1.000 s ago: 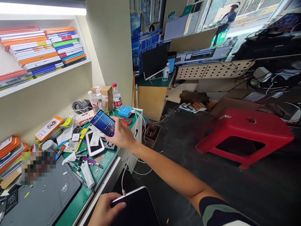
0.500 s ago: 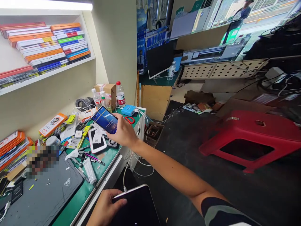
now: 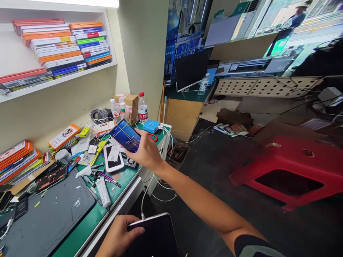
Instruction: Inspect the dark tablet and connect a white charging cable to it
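Phone [image 3: 125,135] in curled fingers of right hand [image 3: 147,151]; tablet [image 3: 157,237] pinched in fingers of left hand [image 3: 120,233]; both grips unchanged.

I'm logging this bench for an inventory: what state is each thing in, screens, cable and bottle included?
Phone: screen lit, held in the right hand
Tablet: screen mostly dark, held in the left hand
White cable: plugged into the tablet's edge
White-framed device: screen dark, paper on it
Red-capped bottle: upright, capped
Monitor: screen dark
Strip light: on
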{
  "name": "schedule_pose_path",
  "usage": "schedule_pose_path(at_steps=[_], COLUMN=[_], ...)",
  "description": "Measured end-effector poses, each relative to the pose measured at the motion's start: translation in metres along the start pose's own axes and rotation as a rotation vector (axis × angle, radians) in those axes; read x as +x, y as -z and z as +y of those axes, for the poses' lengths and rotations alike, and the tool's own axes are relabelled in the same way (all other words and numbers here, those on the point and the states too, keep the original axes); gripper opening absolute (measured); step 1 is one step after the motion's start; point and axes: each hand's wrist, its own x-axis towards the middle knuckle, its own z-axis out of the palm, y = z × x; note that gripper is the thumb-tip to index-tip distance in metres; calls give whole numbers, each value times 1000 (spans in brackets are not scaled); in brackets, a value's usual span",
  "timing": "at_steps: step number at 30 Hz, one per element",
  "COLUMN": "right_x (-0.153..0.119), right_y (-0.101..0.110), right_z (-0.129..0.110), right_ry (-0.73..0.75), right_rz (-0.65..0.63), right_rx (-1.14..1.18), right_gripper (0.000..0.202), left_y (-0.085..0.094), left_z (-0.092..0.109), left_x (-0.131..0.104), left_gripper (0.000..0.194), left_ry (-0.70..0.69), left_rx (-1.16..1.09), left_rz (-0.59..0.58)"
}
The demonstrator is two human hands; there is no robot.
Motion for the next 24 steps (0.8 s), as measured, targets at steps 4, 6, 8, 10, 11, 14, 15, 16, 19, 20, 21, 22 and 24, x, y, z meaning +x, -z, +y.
schedule_pose_path(at_steps=[4,6,8,10,11,14,15,16,19,20,21,22,24], right_x=[0,-1,-1,-3,-3,-5,-5,-5,-4,-3,-3,-2,-1], right_y=[1,1,1,0,0,0,-1,-1,-1,-2,-2,-2,-1], right_z=[0,0,0,0,1,2,2,3,3,3,3,3,3], right_ry=[1,6,9,8,6,3,1,-1,-19,-26,-34,-39,-42], right_rz=[8,6,2,-1,-1,1,1,0,-3,-2,-1,1,2], right_rx=[-7,-9,-9,-8,-7,-7,-7,-9,-25,-34,-43,-52,-63], right_gripper=[77,77,78,78,78,79,80,80,81,81,82,83,84], left_y=[-1,-1,-2,-3,-3,-5,-5,-5,-5,-5,-5,-5,-6], left_z=[2,4,5,6,6,6,7,7,9,9,10,10,10], left_x=[-2,-2,-3,-4,-4,-4,-4,-5,-6,-6,-7,-7,-8], left_gripper=[51,48,44,41,39,34,31,29,27,27,28,29,30], left_ry=[4,9,11,10,11,16,18,20,28,31,34,36,37], left_rx=[28,39,45,47,46,39,36,32,23,22,21,20,19], left_rz=[14,22,27,32,35,44,46,47,42,40,38,36,38])
